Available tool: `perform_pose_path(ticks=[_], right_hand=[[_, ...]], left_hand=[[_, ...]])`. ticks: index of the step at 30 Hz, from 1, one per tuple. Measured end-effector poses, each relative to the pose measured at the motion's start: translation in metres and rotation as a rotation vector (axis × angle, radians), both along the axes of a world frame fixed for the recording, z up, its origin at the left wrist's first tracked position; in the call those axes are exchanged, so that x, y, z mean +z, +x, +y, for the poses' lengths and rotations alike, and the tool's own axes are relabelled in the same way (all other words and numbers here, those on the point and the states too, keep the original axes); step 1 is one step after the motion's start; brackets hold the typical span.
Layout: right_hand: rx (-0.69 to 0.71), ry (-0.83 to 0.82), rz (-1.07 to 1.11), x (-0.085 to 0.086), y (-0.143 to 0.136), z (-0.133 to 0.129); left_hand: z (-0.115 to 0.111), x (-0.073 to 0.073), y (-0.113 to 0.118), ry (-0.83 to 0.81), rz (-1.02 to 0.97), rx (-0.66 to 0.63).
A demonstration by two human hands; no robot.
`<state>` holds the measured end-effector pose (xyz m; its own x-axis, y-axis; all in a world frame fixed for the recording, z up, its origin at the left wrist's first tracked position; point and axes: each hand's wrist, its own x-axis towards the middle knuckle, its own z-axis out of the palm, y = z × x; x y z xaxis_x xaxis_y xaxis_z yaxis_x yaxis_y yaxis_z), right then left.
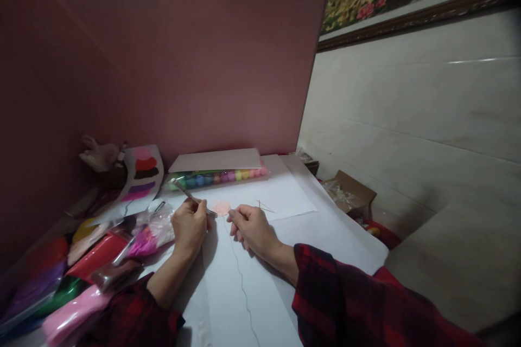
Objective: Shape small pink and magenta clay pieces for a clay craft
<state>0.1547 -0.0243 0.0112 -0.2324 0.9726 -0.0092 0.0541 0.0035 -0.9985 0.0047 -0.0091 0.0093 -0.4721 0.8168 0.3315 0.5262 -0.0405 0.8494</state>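
My left hand (190, 227) is closed round a slender, pen-like tool (185, 191). The tool's tip points right, at the left edge of a round, bumpy pink patch (222, 207) on white paper (228, 293). Whether the tip touches the patch I cannot tell. From the patch a thin wavy line (242, 276) runs down the sheet. My right hand (252, 227) rests at the right side of the patch, thumb and index finger pinched together. Anything between those fingertips is too small to make out.
Bags of coloured clay (100, 255) crowd the left side. At the back, a white pad (215, 160) lies on a pack of coloured balls (211, 178). Thin sticks (265, 206) lie right of my hands. A cardboard box (350, 192) stands beyond the table's right edge.
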Motion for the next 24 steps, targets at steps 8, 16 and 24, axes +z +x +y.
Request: perform_pose_path(ticks=[8,16,24], right_hand=[[-0.010,-0.003,-0.003,0.0005,0.0005,0.0006],[-0.005,0.012,-0.007,0.0015,0.0004,-0.0004],[-0.001,0.004,-0.012,0.0004,0.0004,0.0000]], left_hand=[[-0.0014,0.0014,-0.0038,0.020,-0.012,0.071],[-0.0013,-0.0020,-0.0030,-0.029,-0.009,0.028],[-0.0028,0.0009,-0.0041,0.004,0.001,0.068]])
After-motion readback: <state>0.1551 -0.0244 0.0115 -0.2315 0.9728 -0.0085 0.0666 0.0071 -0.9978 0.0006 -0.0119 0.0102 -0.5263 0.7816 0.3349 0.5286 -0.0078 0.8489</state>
